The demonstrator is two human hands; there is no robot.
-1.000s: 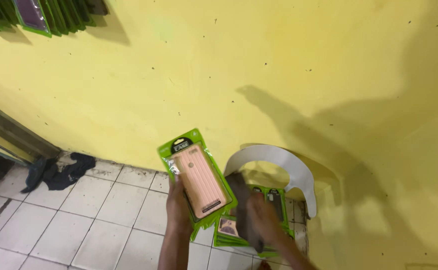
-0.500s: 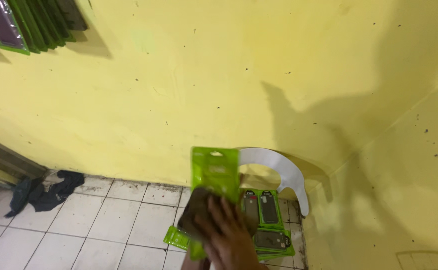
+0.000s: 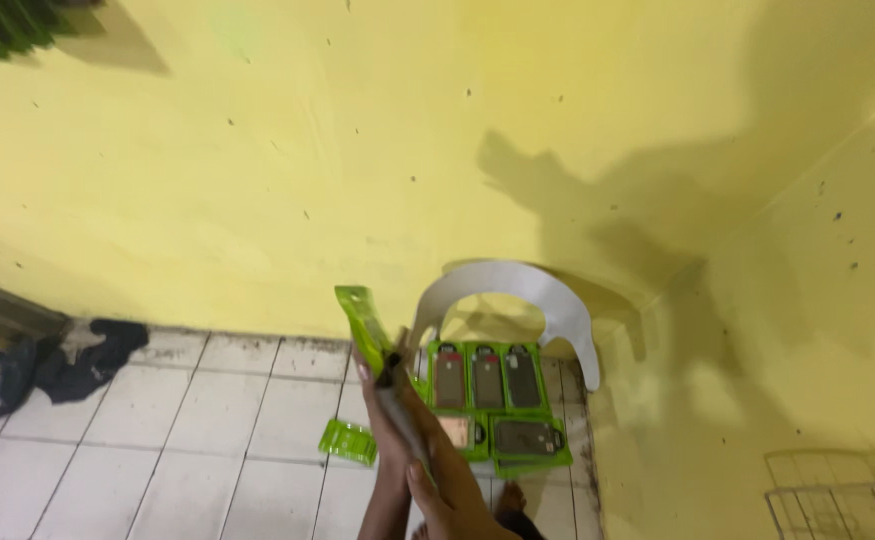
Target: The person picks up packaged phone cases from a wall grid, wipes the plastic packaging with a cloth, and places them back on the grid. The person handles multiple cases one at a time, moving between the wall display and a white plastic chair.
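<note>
Both hands, left hand and right hand, pinch a green packet edge-on; beyond, packaged cases fill a white chair, dark cloth on tiled floor.

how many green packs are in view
At least 7: one pack in the hands, three in a row by the white chair, two below them, one on the floor left. Hands may hide more.

Both forearms and hands are bare, with no sleeves or rings.
</note>
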